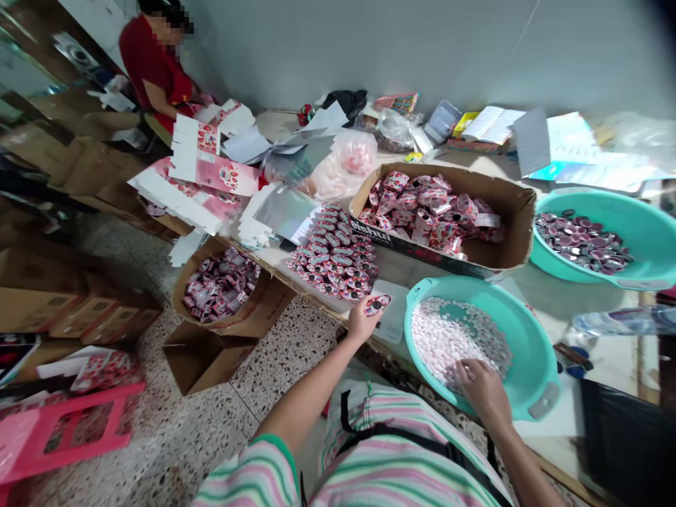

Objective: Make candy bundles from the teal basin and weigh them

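Note:
My left hand [361,320] is closed around a small pink-and-red printed container [378,304] with a dark round spot in its middle, above the table's front edge. Beside it stand rows of similar printed containers [338,264], packed close together. To the right is a turquoise basin [539,352] with a layer of small whitish pieces [448,338]. My right hand [480,387] reaches over the basin's near rim, its bent fingertips down among those pieces. Whatever its fingers pinch is too small to make out.
Behind the basin stands a cardboard box [520,232] of printed containers. A second turquoise basin [655,239] holds round metallic caps. Below the table edge, a carton [182,296] contains more printed pieces. A person in red [153,67] works at the far left. A plastic bottle [623,322] lies right.

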A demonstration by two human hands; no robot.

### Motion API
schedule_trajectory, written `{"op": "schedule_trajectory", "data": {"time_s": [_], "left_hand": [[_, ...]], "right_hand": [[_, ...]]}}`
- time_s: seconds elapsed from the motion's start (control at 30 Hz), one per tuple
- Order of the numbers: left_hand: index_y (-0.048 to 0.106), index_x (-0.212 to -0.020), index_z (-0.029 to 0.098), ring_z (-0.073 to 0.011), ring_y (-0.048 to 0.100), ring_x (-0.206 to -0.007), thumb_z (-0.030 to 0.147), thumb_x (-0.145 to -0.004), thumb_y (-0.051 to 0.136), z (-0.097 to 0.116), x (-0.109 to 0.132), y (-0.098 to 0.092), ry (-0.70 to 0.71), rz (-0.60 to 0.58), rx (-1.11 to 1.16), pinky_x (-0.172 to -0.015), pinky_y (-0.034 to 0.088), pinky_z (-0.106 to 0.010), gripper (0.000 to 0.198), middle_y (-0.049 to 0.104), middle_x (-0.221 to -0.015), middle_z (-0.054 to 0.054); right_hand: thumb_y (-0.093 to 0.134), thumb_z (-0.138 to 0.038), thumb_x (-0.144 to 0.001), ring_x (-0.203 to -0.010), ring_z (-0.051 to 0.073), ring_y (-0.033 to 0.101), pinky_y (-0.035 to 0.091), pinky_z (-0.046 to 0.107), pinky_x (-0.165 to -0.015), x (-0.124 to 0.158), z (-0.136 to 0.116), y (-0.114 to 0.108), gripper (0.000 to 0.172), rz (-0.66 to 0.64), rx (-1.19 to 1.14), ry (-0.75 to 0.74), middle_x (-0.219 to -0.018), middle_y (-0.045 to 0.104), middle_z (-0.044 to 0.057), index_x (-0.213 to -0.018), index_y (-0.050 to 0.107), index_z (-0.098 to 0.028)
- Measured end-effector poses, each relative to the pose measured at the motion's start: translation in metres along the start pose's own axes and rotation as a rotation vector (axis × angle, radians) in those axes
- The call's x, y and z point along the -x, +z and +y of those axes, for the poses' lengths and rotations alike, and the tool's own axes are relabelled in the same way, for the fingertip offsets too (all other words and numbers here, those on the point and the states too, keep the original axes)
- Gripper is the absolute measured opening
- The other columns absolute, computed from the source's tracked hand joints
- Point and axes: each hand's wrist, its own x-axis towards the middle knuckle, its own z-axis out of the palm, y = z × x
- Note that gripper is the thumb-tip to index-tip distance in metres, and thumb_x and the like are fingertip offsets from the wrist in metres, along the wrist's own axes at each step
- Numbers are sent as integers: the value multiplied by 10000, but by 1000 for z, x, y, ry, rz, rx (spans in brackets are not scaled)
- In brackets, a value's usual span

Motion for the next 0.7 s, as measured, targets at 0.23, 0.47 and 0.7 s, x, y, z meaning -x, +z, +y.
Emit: {"op": "schedule_trajectory", "data": {"time_s": [0.23,0.47,0.7], "left_hand": [[596,-1091,198,-153,641,-948,116,-705,658,-6,-24,19,76,-62,49,-865,506,-274,399,685,-1054,-42],[592,-1076,182,-190,640,-959,94,-693,666,-9,-50,40,60,-89,4,-896,496,-332,400,680,-1052,-63],[462,-1251,190,-236,534,-1169,211,-628,780,-6,-43,15,186,-29,-56,-1009,427,-379,699,569,-1257,-123]], "right_hand": [[416,-407,-838,-839,231,573,405,351,-836,1,-12,-6,303,64,-6,-5,-857,642,93,-807,626,-191],[405,-394,-846,-836,218,559,406,341,-819,0,-23,-13,282,61,-40,48,-861,625,84,-802,608,-202],[396,-417,-866,-793,201,563,420,327,-784,1,-21,-10,305,61,-72,100,-895,618,80,-821,599,-193]]}}
